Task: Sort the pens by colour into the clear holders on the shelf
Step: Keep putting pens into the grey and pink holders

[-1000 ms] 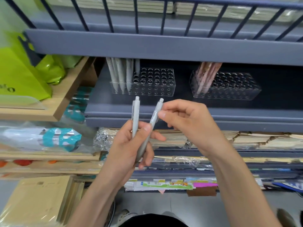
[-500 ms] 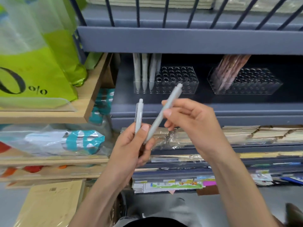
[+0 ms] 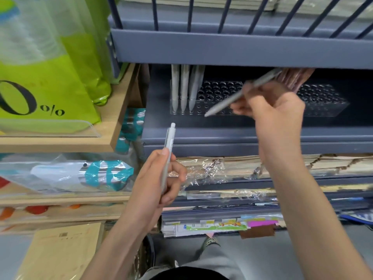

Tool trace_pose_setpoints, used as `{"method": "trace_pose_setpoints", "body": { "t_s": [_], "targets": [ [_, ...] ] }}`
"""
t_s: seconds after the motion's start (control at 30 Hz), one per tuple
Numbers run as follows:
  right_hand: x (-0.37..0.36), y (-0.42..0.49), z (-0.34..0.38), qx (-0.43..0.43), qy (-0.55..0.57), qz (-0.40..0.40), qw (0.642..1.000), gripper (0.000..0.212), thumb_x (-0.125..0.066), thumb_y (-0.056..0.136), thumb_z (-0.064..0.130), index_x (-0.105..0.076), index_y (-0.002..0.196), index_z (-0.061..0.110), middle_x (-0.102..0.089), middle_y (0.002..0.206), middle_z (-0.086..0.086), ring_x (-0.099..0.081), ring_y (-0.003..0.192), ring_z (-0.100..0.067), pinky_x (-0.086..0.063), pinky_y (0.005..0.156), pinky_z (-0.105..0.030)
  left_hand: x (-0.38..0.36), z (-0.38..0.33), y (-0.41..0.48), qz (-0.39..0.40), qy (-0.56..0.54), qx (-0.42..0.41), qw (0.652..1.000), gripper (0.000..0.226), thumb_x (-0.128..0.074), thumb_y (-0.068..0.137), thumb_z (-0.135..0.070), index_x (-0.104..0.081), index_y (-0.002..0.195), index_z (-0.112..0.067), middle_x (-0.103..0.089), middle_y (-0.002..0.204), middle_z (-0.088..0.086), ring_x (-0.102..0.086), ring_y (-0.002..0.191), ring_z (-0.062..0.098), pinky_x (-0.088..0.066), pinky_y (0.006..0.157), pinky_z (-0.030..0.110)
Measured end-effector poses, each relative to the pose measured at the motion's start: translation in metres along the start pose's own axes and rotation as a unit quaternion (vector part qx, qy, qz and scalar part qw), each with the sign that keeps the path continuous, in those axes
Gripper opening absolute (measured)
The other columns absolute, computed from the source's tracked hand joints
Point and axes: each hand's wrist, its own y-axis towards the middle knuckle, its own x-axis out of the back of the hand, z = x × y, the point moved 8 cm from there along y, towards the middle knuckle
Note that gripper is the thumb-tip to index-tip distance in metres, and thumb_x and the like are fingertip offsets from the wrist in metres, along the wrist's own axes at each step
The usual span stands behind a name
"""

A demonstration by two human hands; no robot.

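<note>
My left hand [image 3: 156,182] grips one grey pen [image 3: 169,144] upright below the shelf edge. My right hand [image 3: 276,110] holds a second grey pen [image 3: 226,103] slanted, tip down and to the left, in front of the left clear holder [image 3: 218,91]. That holder has three grey pens [image 3: 184,87] standing at its left end. The right clear holder [image 3: 321,98] carries several pinkish pens [image 3: 292,77] at its left end, partly hidden behind my right hand.
A grey metal shelf [image 3: 242,136] bears both holders, with a railed shelf [image 3: 232,47] close above. Green bags [image 3: 50,77] sit on a wooden shelf [image 3: 60,142] at left. Wrapped paper stacks [image 3: 212,168] fill the shelves below.
My right hand pulled one grey pen out of my left hand's grip, flipped it tip-down and lifted it up toward the left holder. The left hand kept the other pen.
</note>
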Motion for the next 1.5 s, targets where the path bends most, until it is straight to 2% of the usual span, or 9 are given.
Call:
{"method": "trace_pose_setpoints", "body": {
  "t_s": [0.13, 0.27, 0.53, 0.67, 0.9, 1.07, 1.17, 1.33, 1.5],
  "targets": [
    [-0.008, 0.022, 0.011, 0.068, -0.021, -0.045, 0.996, 0.012, -0.057, 0.09, -0.002, -0.066, 0.088, 0.006, -0.072, 0.08, -0.006, -0.072, 0.074, -0.023, -0.06, 0.073, -0.033, 0.007, -0.002, 0.0, -0.007, 0.021, -0.004, 1.0, 0.026, -0.044, 0.102, -0.038, -0.057, 0.09, -0.018, -0.059, 0.071, 0.007, -0.026, 0.034, 0.011, -0.021, 0.035, 0.011],
    [-0.032, 0.036, 0.013, 0.114, -0.146, -0.01, 0.983, 0.029, -0.054, 0.085, 0.009, -0.068, 0.068, 0.028, -0.072, 0.079, 0.006, -0.069, 0.086, -0.027, -0.055, 0.087, -0.041, 0.014, -0.003, -0.002, -0.025, 0.015, -0.006, 1.0, 0.028, -0.045, 0.103, -0.036, -0.063, 0.088, -0.021, -0.059, 0.069, 0.005, -0.025, 0.035, 0.011, -0.022, 0.034, 0.012],
    [-0.066, 0.062, 0.008, 0.16, -0.341, 0.037, 0.926, 0.033, -0.054, 0.094, 0.031, -0.065, 0.113, 0.006, -0.069, 0.112, -0.013, -0.06, 0.111, -0.029, -0.039, 0.104, -0.031, 0.031, -0.007, -0.009, -0.047, -0.021, -0.022, 0.998, 0.026, -0.049, 0.098, -0.034, -0.063, 0.087, -0.016, -0.057, 0.068, 0.005, -0.024, 0.032, 0.011, -0.016, 0.034, 0.016],
    [-0.074, 0.071, 0.0, 0.109, -0.334, 0.056, 0.935, 0.023, -0.054, 0.09, 0.026, -0.064, 0.104, 0.012, -0.067, 0.108, -0.008, -0.058, 0.102, -0.019, -0.037, 0.089, -0.02, 0.033, -0.009, -0.011, -0.038, -0.024, -0.029, 0.999, 0.024, -0.052, 0.092, -0.032, -0.066, 0.088, -0.013, -0.054, 0.073, 0.003, -0.026, 0.036, 0.01, -0.02, 0.032, 0.015],
    [-0.076, 0.078, -0.015, 0.039, -0.29, 0.075, 0.953, 0.03, -0.055, 0.085, 0.024, -0.064, 0.107, 0.005, -0.067, 0.107, -0.012, -0.064, 0.103, -0.028, -0.051, 0.096, -0.042, 0.036, -0.013, -0.013, -0.051, -0.022, -0.06, 0.997, 0.028, -0.065, 0.081, -0.034, -0.071, 0.093, -0.009, -0.048, 0.071, 0.004, -0.03, 0.038, 0.01, -0.023, 0.034, 0.016],
    [-0.064, 0.072, -0.01, 0.052, -0.287, 0.043, 0.955, 0.017, -0.061, 0.087, 0.023, -0.069, 0.081, 0.009, -0.073, 0.087, -0.013, -0.069, 0.086, -0.029, -0.055, 0.086, -0.046, 0.038, -0.016, -0.012, -0.083, -0.004, -0.07, 0.994, 0.017, -0.064, 0.085, -0.025, -0.075, 0.095, -0.016, -0.061, 0.077, 0.002, -0.037, 0.042, 0.011, -0.032, 0.039, 0.018],
    [-0.052, 0.044, -0.003, 0.01, -0.143, 0.03, 0.989, 0.018, -0.058, 0.087, 0.006, -0.067, 0.076, 0.017, -0.07, 0.069, 0.0, -0.068, 0.06, -0.018, -0.059, 0.063, -0.037, 0.035, -0.021, -0.012, -0.091, -0.001, -0.089, 0.992, 0.012, -0.072, 0.077, -0.034, -0.073, 0.084, -0.024, -0.068, 0.079, 0.003, -0.043, 0.044, 0.01, -0.037, 0.042, 0.019],
    [-0.074, -0.033, -0.001, -0.052, -0.119, 0.24, 0.962, 0.006, -0.069, 0.088, 0.013, -0.073, 0.084, 0.011, -0.073, 0.074, -0.009, -0.061, 0.053, -0.015, -0.049, 0.047, -0.027, 0.033, -0.023, -0.008, -0.107, 0.008, -0.116, 0.987, 0.019, -0.079, 0.069, -0.035, -0.069, 0.08, -0.023, -0.064, 0.067, 0.004, -0.047, 0.045, 0.011, -0.038, 0.043, 0.018],
    [-0.078, -0.06, -0.01, -0.091, -0.101, 0.263, 0.955, 0.009, -0.073, 0.086, 0.016, -0.075, 0.088, 0.007, -0.07, 0.068, -0.007, -0.061, 0.055, -0.012, -0.049, 0.049, -0.025, 0.02, -0.031, -0.004, -0.081, 0.069, -0.155, 0.982, 0.017, -0.076, 0.078, -0.014, -0.071, 0.084, -0.029, -0.066, 0.068, -0.001, -0.056, 0.056, 0.012, -0.047, 0.051, 0.022]
  ]
}}
